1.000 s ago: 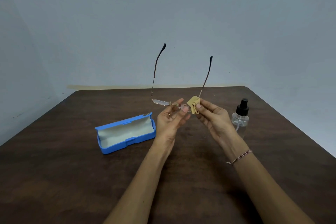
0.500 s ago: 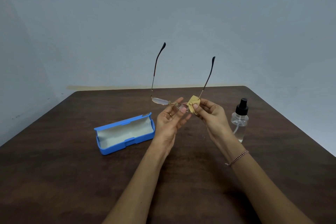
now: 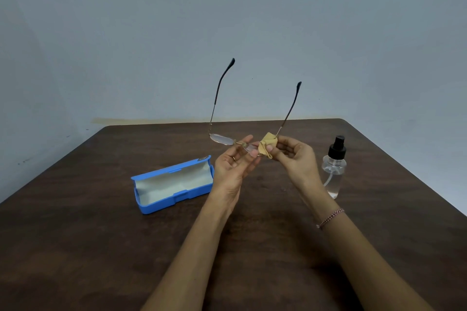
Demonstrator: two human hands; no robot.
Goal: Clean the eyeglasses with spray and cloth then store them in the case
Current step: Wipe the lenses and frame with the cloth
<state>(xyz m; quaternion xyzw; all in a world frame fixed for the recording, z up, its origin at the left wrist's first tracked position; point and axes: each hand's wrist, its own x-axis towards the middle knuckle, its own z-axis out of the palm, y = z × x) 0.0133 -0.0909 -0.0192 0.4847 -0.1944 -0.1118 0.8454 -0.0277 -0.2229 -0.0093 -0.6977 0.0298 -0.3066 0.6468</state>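
Blue eyeglass case point(image 3: 174, 184) is lying open on the table point(image 3: 101, 247), not yet filled. Left hand point(image 3: 231, 169) is pinching the eyeglasses point(image 3: 222, 139) aloft. Right hand point(image 3: 295, 159) is pinching the yellow cloth point(image 3: 267, 145) round one lens. Spray bottle point(image 3: 333, 169) is standing aside. Judged: wiping is underway, storing is pending.

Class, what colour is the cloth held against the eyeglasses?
Mustard yellow; the cloth shows best in the head view.

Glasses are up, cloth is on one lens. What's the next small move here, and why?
Probably rub the cloth over the lens it wraps, pinched by the right hand, while the left hand steadies the eyeglasses at the bridge. The other lens is bare and the case lies open, so storing seems premature.
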